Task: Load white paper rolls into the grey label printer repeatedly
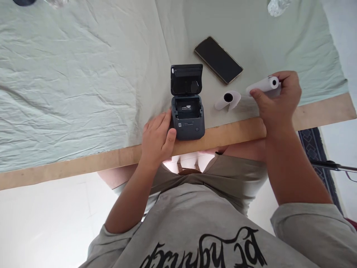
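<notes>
A small dark portable label printer (189, 128) stands at the table's front edge. Its lid (186, 80) is tipped back, and the paper compartment shows no roll inside. My left hand (157, 139) lies flat along the printer's left side, fingers stretched out and thumb near its lower corner. In my right hand (281, 96) is a white paper roll (262, 85), pinched between thumb and fingers, its round core end facing me. Left of that hand, a second paper roll (222, 104) with a black core lies on the cloth, its loose end curling out.
Behind the rolls, a black smartphone (219, 59) lies at an angle. A pale green wrinkled cloth (83, 82) covers the table up to a wooden front edge (119, 158). Crumpled clear plastic (278, 6) sits at the far right, and a dark object (24, 2) at the far left.
</notes>
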Demonstrator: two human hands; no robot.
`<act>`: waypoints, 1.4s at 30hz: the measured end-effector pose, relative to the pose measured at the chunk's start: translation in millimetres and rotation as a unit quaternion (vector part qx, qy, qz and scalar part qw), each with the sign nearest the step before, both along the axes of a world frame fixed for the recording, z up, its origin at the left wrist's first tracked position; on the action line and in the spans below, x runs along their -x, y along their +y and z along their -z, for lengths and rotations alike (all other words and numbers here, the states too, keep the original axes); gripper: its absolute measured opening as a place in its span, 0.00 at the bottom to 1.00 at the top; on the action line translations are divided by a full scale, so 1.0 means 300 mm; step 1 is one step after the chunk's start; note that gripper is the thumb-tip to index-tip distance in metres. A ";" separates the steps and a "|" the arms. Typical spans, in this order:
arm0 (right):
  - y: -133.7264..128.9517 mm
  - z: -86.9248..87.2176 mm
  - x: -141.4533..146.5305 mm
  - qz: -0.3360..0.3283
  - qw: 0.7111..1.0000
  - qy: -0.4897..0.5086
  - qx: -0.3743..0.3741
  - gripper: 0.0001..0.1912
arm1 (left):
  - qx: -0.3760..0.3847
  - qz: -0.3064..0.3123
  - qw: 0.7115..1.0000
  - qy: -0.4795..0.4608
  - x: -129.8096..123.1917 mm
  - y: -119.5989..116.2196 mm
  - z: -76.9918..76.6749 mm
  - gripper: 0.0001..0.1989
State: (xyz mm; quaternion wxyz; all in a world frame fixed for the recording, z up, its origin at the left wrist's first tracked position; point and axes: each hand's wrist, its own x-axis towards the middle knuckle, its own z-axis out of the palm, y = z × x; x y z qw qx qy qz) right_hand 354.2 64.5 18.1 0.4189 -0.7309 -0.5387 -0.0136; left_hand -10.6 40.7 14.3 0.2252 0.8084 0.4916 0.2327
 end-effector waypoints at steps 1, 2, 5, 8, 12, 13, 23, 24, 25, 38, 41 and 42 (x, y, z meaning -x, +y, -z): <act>-0.013 -0.016 0.025 -0.044 0.998 -0.014 -0.048 0.24 | -0.001 -0.001 1.000 0.001 -0.001 -0.001 -0.001 0.46; -0.027 -0.034 0.059 -0.091 0.991 -0.032 -0.091 0.23 | 0.000 -0.002 1.000 0.002 -0.003 -0.002 -0.003 0.46; -0.059 -0.086 0.206 -0.213 0.966 -0.073 -0.126 0.22 | 0.003 -0.004 1.000 0.007 -0.005 -0.004 -0.006 0.47; -0.058 -0.100 0.360 -0.291 0.953 -0.061 -0.065 0.25 | 0.007 -0.004 1.000 0.013 -0.004 -0.006 -0.007 0.47; -0.017 -0.072 0.473 -0.313 0.946 -0.076 0.042 0.21 | 0.005 -0.003 1.000 0.019 -0.001 -0.009 -0.005 0.46; -0.006 -0.065 0.482 -0.304 0.947 -0.085 0.057 0.18 | 0.004 -0.002 1.000 0.019 -0.001 -0.010 -0.005 0.46; 0.029 -0.058 0.480 -0.296 0.945 -0.090 0.110 0.09 | 0.020 -0.008 0.999 0.029 -0.003 -0.015 -0.015 0.40; 0.030 -0.056 0.480 -0.299 0.944 -0.087 0.104 0.08 | 0.020 -0.009 0.999 0.029 -0.003 -0.015 -0.016 0.40; 0.030 -0.054 0.480 -0.304 0.944 -0.085 0.094 0.08 | 0.021 -0.010 0.999 0.029 -0.004 -0.015 -0.018 0.40; -0.149 -0.019 0.532 -0.271 0.958 -0.051 -0.075 0.08 | 0.016 -0.026 0.990 -0.138 -0.003 0.033 -0.060 0.35; -0.176 -0.001 0.550 -0.220 0.972 -0.054 -0.066 0.08 | -0.060 -0.057 0.978 -0.191 -0.055 0.121 -0.116 0.19; -0.181 0.003 0.555 -0.210 0.974 -0.051 -0.064 0.08 | -0.079 -0.056 0.977 -0.190 -0.078 0.158 -0.130 0.16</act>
